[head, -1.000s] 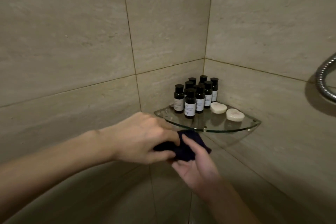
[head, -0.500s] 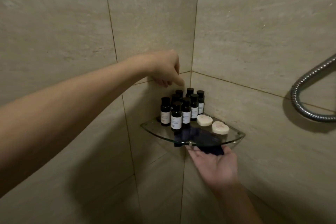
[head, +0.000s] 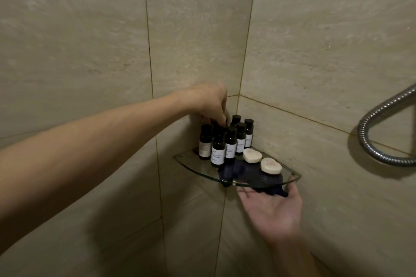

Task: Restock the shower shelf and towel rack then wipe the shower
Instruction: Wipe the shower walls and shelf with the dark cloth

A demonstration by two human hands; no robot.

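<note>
Two bare hands are at the glass corner shelf (head: 199, 169) where the tiled walls (head: 90, 51) meet. Our left hand (head: 209, 101) reaches in from the left over a tight group of small dark bottles (head: 230, 143) with white labels, which stand upright on the far left part of the shelf. Its fingers point down and curl onto the cap of a bottle towards the back of the group. We cannot tell whether they pinch the cap or only touch it, since the hand hides the contact.

Our right hand (head: 272, 211) lies under the near edge of the shelf, palm up and fingers spread flat. It presses a dark cloth (head: 277, 192) up against the underside of the glass. We see most of the cloth through the shelf as a dark patch near the bottles.

Just right of the bottles, two pale soaps sit on the glass: one (head: 252, 155) beside the bottles, the other (head: 271, 166) nearer the right wall. They are close together but apart. Well to the right, a metal shower hose (head: 361, 135) loops against the wall.
</note>
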